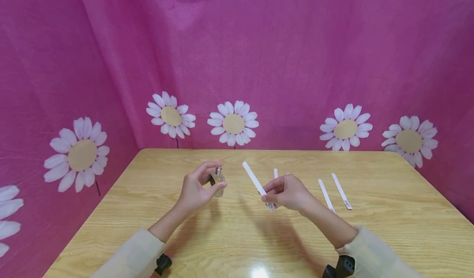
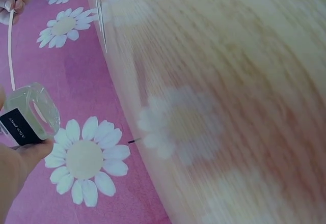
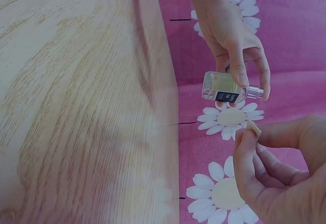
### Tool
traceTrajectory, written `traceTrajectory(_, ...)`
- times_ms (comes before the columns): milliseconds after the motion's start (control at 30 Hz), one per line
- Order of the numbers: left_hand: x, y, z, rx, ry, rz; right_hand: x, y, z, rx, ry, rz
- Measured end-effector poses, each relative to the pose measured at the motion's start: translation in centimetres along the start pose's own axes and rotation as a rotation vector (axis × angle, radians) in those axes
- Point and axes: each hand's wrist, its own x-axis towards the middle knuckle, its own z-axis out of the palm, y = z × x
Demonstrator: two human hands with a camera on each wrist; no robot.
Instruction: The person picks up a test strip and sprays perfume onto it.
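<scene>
While left hand (image 1: 194,189) fingers curl round clear glass bottle (image 1: 218,182), my right hand (image 1: 286,192) pinches flat white paper strip (image 1: 254,179) above woodgrain worktop (image 1: 237,237).

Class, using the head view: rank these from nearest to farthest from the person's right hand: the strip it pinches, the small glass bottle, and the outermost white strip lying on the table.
1. The pinched strip, held in the right hand.
2. The small glass bottle, to its left, held in the left hand.
3. The outermost strip, flat on the table, to its right.
</scene>
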Motion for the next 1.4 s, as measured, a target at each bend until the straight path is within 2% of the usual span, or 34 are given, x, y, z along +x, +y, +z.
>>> traceTrajectory(333,0.1,-0.1,-0.1,-0.043,-0.005,-0.081,-0.3,0.1,0.0,0.019,-0.002,0.004)
traceTrajectory(633,0.1,0.1,-0.4,-0.044,-0.039,-0.039,-0.2,1.2,-0.5,0.040,0.009,-0.005)
traceTrajectory(767,0.0,0.0,-0.5,-0.040,-0.046,-0.017,-0.5,2.0,-0.9,0.016,0.030,0.008)
traceTrajectory(1100,0.0,-0.5,-0.9,-0.031,-0.045,-0.002,-0.8,5.0,-2.8,0.022,0.083,0.069)
traceTrajectory(1400,-0.1,-0.8,-1.1,-0.040,-0.035,-0.016,-0.6,7.8,-4.5,-0.023,0.120,0.099)
